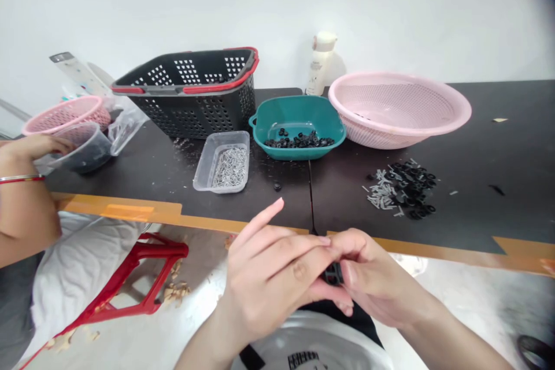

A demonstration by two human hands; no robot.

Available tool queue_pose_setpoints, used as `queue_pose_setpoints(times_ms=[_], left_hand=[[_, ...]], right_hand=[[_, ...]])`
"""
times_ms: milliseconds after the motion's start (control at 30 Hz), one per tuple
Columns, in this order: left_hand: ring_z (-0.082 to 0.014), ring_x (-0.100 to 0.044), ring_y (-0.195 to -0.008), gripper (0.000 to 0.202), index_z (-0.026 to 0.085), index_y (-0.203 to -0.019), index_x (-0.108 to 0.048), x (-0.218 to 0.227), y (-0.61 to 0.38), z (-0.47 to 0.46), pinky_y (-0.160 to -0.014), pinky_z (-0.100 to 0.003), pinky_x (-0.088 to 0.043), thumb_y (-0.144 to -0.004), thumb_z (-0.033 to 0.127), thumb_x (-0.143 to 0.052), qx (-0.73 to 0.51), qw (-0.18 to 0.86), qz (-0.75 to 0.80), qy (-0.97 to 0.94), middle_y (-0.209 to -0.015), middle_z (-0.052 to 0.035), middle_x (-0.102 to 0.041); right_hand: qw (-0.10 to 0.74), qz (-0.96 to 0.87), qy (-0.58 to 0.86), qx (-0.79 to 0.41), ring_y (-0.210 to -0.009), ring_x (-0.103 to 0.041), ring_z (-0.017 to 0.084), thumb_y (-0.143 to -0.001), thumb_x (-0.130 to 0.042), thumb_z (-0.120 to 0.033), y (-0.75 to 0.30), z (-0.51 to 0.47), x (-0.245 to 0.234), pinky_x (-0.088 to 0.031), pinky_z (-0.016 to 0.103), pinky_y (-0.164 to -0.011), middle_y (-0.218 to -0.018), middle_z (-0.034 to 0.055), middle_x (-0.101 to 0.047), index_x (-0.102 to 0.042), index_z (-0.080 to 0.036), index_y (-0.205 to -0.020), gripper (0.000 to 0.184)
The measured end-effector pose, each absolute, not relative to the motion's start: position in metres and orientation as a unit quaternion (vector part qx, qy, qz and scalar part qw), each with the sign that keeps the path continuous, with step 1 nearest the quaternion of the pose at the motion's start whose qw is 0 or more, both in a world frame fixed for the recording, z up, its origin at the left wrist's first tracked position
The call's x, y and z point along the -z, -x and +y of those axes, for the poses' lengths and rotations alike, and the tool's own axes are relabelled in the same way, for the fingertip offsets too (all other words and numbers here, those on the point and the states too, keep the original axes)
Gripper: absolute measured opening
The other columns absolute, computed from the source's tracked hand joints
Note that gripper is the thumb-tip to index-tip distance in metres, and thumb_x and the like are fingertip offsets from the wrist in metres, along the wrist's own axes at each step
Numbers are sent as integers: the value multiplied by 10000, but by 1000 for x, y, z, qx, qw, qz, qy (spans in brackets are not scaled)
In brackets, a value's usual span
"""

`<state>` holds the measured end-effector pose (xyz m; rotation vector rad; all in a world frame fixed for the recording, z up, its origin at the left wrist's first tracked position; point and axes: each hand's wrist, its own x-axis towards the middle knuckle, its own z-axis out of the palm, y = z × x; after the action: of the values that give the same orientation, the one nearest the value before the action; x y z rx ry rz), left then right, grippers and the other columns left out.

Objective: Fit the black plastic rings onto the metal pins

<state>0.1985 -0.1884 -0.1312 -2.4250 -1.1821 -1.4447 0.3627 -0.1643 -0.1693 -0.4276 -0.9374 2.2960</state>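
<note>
A small black plastic part (333,273) with openings in its face shows between my hands, just in front of the table edge. My right hand (377,283) pinches it between thumb and forefinger. My left hand (277,277) closes on the part from the other side, its little finger raised and the other fingers covering much of it. Ahead lie a teal basin (299,154) holding small black round parts (306,140) and a clear tub (202,176) of short metal pins (231,166). A single black round piece (277,187) rests near the tub.
On the right, black parts (411,185) and light pins (382,192) form a pile before a pink basket (399,137). A black crate (195,110) and a white bottle (319,66) stand behind. At left, another person's hand (39,147) reaches into a clear bowl (93,150).
</note>
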Motion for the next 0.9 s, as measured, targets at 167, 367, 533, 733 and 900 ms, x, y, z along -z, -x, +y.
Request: queue_pose_setpoints(times_ms=[167, 367, 533, 733, 900], left_hand=[[-83, -708, -731, 233, 172, -920, -717, 129, -197, -194, -1106, -343, -435, -849, 387, -664, 459, 16, -382, 802, -867, 22, -784], [-70, -706, -758, 227, 164, -925, -713, 128, -198, -200, -1097, -306, -436, -863, 373, -650, 464, 20, -393, 794, -883, 19, -786], [-76, -712, -755, 255, 142, -914, -709, 131, -199, -200, -1114, -297, -409, -818, 378, -700, 470, 50, -388, 791, -872, 6, -787], [-76, -709, -767, 219, 143, -942, -699, 133, -200, -205, -1121, -315, -406, -838, 336, -697, 469, 57, -393, 789, -895, 12, -786], [-104, -710, -796, 249, 154, -982, -687, 134, -196, -201, -1103, -363, -433, -819, 340, -715, 490, 10, -374, 788, -937, -5, -779]], right_hand=[[323, -435, 145, -828, -529, -534, 77, -775, -760, -428, -369, -164, 172, -464, 197, -549, -633, 14, -635, -771, -146, -865, 296], [356, -498, 154, -775, -557, -522, 88, -812, -720, -443, -368, -165, 168, -438, 196, -537, -621, -4, -602, -724, -158, -774, 288], [381, -575, 220, -690, -557, -469, 86, -912, -594, -445, -368, -175, 160, -374, 208, -530, -622, -22, -538, -653, -175, -712, 341], [365, -657, 288, -593, -616, -462, 120, -944, -548, -395, -375, -181, 145, -390, 241, -587, -650, -12, -531, -628, -200, -705, 319], [344, -610, 246, -671, -667, -544, 143, -911, -593, -432, -377, -176, 145, -457, 254, -636, -725, 14, -610, -683, -222, -764, 272]])
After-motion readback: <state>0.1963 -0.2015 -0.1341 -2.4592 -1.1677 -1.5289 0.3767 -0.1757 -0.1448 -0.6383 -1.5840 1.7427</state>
